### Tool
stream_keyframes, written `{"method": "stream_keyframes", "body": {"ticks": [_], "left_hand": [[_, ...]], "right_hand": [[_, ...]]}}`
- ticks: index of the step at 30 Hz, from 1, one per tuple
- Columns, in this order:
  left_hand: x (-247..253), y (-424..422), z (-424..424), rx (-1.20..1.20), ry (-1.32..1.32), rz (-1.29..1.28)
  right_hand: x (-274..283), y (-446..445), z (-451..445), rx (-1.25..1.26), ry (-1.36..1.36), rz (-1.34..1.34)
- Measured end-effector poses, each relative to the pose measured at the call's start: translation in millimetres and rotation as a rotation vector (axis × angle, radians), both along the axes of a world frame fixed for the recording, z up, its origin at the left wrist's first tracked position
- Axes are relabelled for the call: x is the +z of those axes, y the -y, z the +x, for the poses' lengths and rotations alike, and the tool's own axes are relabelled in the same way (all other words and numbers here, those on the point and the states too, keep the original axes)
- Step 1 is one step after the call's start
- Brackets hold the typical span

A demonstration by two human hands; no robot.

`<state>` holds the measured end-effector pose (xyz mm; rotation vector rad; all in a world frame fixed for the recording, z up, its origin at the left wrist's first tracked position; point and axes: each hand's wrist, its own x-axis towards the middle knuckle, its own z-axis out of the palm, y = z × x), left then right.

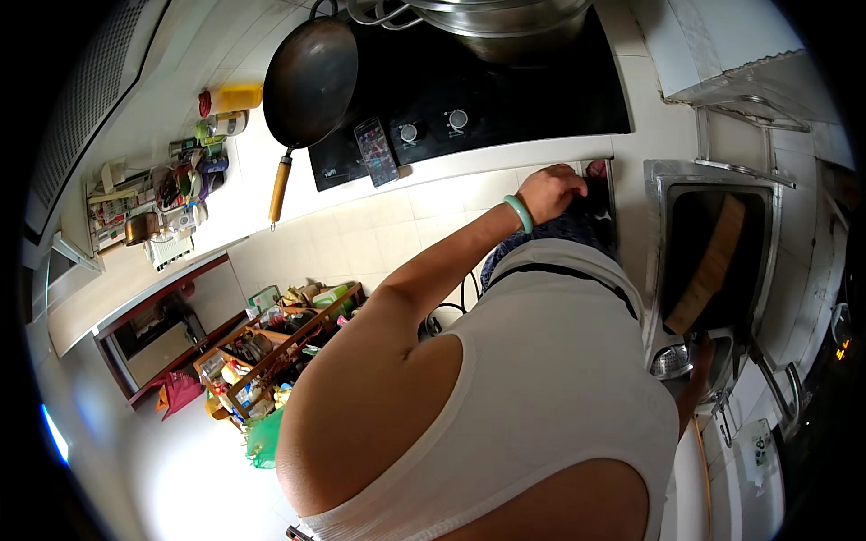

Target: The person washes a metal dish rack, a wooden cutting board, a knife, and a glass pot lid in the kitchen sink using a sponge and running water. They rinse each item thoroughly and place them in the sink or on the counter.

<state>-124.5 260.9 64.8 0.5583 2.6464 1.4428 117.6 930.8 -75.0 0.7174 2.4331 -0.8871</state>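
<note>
My left hand (551, 193), with a pale green bangle (519, 214) on its wrist, hovers near the counter's front edge. Its fingers are loosely curled, and nothing shows in them. Beside it is a dark opening (599, 199) below the counter with something red inside. My right hand (703, 348) is far to the right, small and in shadow at the near end of the sink (763, 270). A long wooden board (710, 264) lies aslant in that sink, its lower end close to this hand; whether the fingers grip it is unclear. A perforated metal strainer (670, 362) sits beside the hand.
Steel pots (514, 34) stand on the black gas hob (541, 101). A wok (311, 81) with a wooden handle rests at its left, next to a phone (377, 152). Bottles and jars (203, 162) line the left counter. A loaded wooden rack (291, 345) stands on the floor.
</note>
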Motion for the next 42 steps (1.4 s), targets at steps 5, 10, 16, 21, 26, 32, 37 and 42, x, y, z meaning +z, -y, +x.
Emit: {"method": "stream_keyframes", "body": {"ticks": [5,10,16,21,26,32,37,42], "left_hand": [[28,-57,-18,-0.169,0.090,0.161],[62,-184,-15,-0.594,0.295,0.246],[1,-357,28,-0.954,0.587,-0.022],[-33,-426,71,-0.755,0.794,-0.262],[-48,-470,92,-0.370,1.468,-0.142],[-60,-503,103,-0.281,1.146,-0.411],[-74,-503,85,-0.187,1.258,-0.437],[-36,-475,57,-0.272,1.420,-0.181]], "right_hand": [[-14,-20,30,0.237,-0.053,0.162],[4,32,-9,0.448,0.144,0.491],[49,114,-14,0.028,-0.334,0.293],[46,146,4,-0.179,-0.219,0.381],[98,176,-12,-0.607,-0.162,0.221],[117,182,-13,-0.694,-0.221,0.095],[140,169,4,-0.791,-0.431,-0.225],[93,176,33,-0.795,-0.275,0.149]]}}
